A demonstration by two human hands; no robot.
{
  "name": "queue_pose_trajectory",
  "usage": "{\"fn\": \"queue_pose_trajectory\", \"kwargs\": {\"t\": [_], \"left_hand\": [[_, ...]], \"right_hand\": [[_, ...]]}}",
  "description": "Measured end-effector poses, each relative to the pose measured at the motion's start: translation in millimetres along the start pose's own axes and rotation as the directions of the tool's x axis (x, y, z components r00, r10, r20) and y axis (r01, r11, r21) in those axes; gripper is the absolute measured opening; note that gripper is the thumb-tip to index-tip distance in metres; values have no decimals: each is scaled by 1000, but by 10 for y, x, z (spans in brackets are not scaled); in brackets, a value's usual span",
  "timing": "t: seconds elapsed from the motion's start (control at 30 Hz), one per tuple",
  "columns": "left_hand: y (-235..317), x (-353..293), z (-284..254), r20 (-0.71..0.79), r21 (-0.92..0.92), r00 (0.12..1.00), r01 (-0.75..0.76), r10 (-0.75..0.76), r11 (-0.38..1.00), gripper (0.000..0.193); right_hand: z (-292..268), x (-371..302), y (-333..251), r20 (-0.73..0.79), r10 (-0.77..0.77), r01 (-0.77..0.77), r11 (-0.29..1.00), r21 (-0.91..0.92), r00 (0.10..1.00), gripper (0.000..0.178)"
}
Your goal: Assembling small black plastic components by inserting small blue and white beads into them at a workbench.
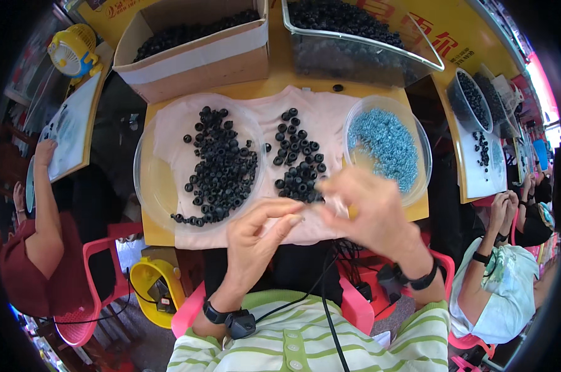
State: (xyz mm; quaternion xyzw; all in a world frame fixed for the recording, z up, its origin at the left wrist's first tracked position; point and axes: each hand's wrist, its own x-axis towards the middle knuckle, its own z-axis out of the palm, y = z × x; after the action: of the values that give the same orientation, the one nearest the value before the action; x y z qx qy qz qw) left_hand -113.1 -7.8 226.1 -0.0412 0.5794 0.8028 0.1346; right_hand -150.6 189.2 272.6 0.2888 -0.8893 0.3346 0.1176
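Observation:
My left hand [260, 234] is closed in a pinch near the front edge of the pink cloth [305, 232]; what its fingertips hold is too small to make out. Close beside it, my right hand [374, 214] is smeared by motion, fingers bent towards the left fingertips. Just beyond both hands lies a loose pile of round black beads [298, 180] on the cloth. To the left, a clear round tray [151, 208] holds many more black beads [221, 170]. On the right, another clear round tray [424, 164] contains small shiny blue beads [386, 149].
A cardboard box [200, 65] and a clear plastic bin [361, 59], both with black pieces, stand at the back. A yellow fan [72, 53] is far left. People sit at tables on both sides. A yellow bucket [153, 291] and dark cables [330, 297] are below.

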Motion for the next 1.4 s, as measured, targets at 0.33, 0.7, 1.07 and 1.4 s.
{"fn": "queue_pose_trajectory", "kwargs": {"t": [0.33,0.7,1.07,1.4], "left_hand": [[138,317,-167,271,939,819,-341,505,51,13],[59,427,-161,312,934,836,-357,451,17,15],[28,99,-232,109,305,880,-472,462,827,23],[-145,-164,-105,106,-219,986,-106,131,970,26]], "right_hand": [[-746,1170,1280,-457,211,-414,815,-405,864,34],[-298,366,208,-211,175,-207,968,-142,962,10],[552,-548,-179,9,328,-328,942,76,944,14],[702,-558,-146,-59,251,-251,968,-2,966,13]]}}
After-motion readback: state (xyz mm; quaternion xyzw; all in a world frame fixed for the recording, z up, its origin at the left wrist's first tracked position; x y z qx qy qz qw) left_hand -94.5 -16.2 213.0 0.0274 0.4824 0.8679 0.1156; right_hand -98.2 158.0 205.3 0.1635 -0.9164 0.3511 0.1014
